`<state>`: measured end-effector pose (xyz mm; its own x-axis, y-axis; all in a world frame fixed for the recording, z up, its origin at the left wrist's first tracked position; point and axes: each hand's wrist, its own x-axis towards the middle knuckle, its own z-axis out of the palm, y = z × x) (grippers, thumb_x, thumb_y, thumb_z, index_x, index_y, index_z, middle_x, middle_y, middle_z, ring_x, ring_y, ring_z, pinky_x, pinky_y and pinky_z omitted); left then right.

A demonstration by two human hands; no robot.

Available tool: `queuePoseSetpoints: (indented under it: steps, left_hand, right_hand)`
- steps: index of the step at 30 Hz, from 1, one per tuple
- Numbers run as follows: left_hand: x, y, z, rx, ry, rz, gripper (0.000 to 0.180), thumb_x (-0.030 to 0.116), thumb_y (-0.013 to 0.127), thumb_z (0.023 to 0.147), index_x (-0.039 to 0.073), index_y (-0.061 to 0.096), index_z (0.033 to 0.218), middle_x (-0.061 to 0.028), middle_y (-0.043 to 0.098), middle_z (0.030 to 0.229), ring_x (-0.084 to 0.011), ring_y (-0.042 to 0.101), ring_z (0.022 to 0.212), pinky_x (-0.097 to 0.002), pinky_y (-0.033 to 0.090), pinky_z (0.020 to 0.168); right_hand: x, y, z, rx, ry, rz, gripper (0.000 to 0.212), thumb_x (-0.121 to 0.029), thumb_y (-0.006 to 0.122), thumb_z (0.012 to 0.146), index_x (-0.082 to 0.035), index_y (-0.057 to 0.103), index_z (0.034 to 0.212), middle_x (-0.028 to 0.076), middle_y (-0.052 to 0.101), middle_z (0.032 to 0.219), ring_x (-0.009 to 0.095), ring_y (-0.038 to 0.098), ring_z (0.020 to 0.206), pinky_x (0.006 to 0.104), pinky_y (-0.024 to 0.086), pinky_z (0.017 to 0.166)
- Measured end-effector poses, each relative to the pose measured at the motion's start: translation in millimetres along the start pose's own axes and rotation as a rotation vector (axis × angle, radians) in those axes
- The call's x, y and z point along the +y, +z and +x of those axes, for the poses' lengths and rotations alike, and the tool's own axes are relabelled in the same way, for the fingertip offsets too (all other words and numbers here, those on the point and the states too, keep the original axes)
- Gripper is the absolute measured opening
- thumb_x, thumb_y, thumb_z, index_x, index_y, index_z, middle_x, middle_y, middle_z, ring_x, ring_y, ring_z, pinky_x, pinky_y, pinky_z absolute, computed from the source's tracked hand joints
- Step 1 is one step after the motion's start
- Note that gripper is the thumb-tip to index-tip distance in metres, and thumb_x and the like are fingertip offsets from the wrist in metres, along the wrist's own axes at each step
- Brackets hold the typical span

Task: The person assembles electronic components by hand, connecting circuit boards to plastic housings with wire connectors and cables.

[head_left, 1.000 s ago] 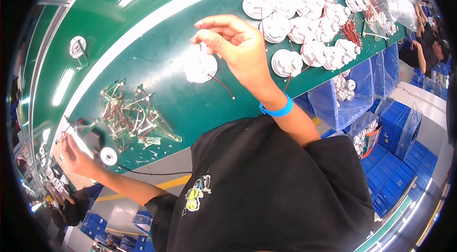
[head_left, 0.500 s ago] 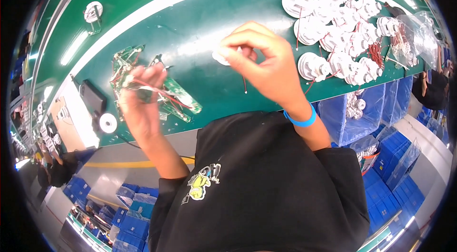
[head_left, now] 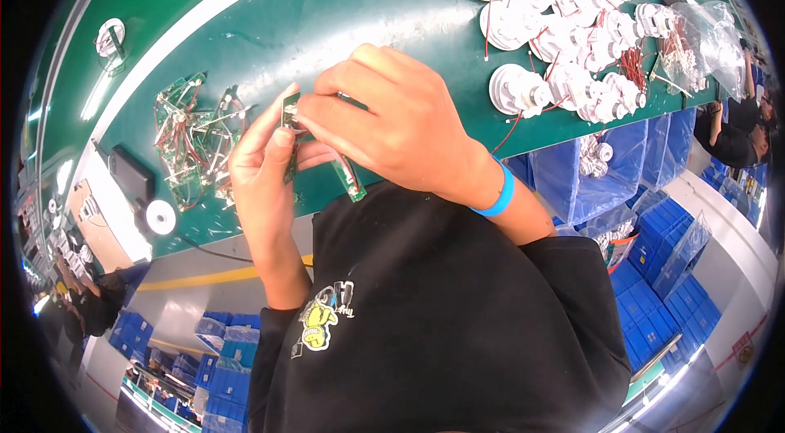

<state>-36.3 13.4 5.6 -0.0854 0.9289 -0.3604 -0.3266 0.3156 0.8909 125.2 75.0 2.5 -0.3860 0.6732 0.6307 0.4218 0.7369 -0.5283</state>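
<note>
My left hand (head_left: 263, 171) pinches a small green circuit board (head_left: 289, 108) upright between thumb and fingers. Close against it, my right hand (head_left: 391, 116) has its fingertips closed at the board's edge; whatever they grip there is hidden. A second strip of green board (head_left: 350, 178) with wires sticks out below the right hand, and I cannot tell which hand holds it. To the left of my hands lies a tangled pile of green circuit boards with red wires (head_left: 184, 143).
Many white round units with red leads (head_left: 511, 24) cover the table's right side, with a clear plastic bag (head_left: 719, 49) beyond. A white ring (head_left: 161, 217) and a black box (head_left: 131, 174) are at left. Blue bins (head_left: 646, 302) stand below right.
My left hand has lifted a circuit board away from the pile. My right hand, which held a white round part with a red wire, has moved left and down to meet it.
</note>
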Motion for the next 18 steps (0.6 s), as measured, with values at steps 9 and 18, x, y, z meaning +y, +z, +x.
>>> queuePoseSetpoints:
  steps: [9,18]
  left_hand:
    - [7.5,14.7,-5.2,0.088,0.001,0.254,0.036,0.016,0.052,0.098,-0.005,0.055,0.127,-0.0100,0.065,0.093,-0.0192,0.069,0.068,-0.0258,0.056,0.062]
    - [12.5,22.9,-9.3,0.091,0.053,0.440,0.034,0.015,0.048,0.100,-0.004,0.056,0.127,-0.0073,0.066,0.089,-0.0121,0.062,0.057,-0.0215,0.049,0.055]
  right_hand:
    - [-3.0,-0.5,-6.4,-0.086,-0.118,-0.159,0.020,-0.020,0.063,0.058,-0.004,0.058,0.070,0.004,0.049,0.073,0.020,0.051,0.073,0.0304,0.043,0.062]
    - [-3.3,1.4,-8.0,-0.111,-0.119,-0.200,0.014,-0.014,0.060,0.058,-0.003,0.056,0.066,0.005,0.049,0.071,0.021,0.051,0.072,0.0312,0.043,0.061]
